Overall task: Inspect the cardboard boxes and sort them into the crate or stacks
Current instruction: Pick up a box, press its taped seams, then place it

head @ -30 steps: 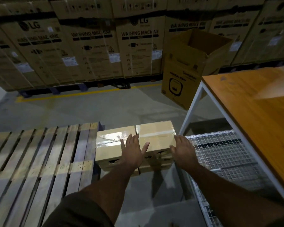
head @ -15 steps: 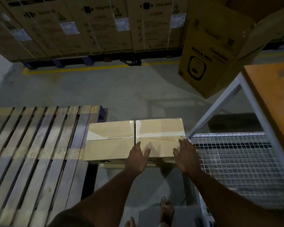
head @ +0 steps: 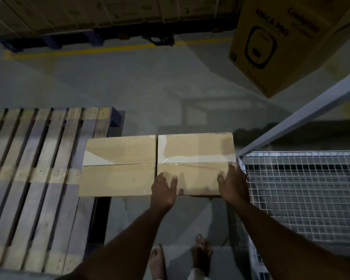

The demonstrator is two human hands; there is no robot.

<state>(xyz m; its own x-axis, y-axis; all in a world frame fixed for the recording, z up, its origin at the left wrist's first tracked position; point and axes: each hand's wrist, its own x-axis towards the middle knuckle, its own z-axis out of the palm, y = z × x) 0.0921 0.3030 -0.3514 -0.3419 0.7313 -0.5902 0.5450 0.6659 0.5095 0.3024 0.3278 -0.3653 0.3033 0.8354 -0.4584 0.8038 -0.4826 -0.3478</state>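
Both of your hands rest on the right-hand cardboard box point(head: 196, 164), and neither has closed around it: your left hand point(head: 163, 190) lies on the near left part of its top with the fingers fairly straight and slightly spread, while your right hand point(head: 231, 185) lies along its right edge with fingers extended toward the far side and the thumb on the top face. Whether the right fingers wrap down over the side, you cannot tell from this angle. That box sits on the floor with a taped seam across its top, and it touches a second cardboard box point(head: 118, 165) on its left, the two lined up side by side. Left of that second box is a wooden pallet point(head: 38, 184), which the box overlaps at its right edge. Just right of the box under your hands stands a wire mesh crate point(head: 303, 190), with a pale metal table leg point(head: 303, 116) rising beyond it. Nearer to you than the box, your bare feet point(head: 200, 253) stand on the grey floor point(head: 129, 81). Farther off, beyond the box and to the right, is a large yellow printed carton point(head: 275, 43).
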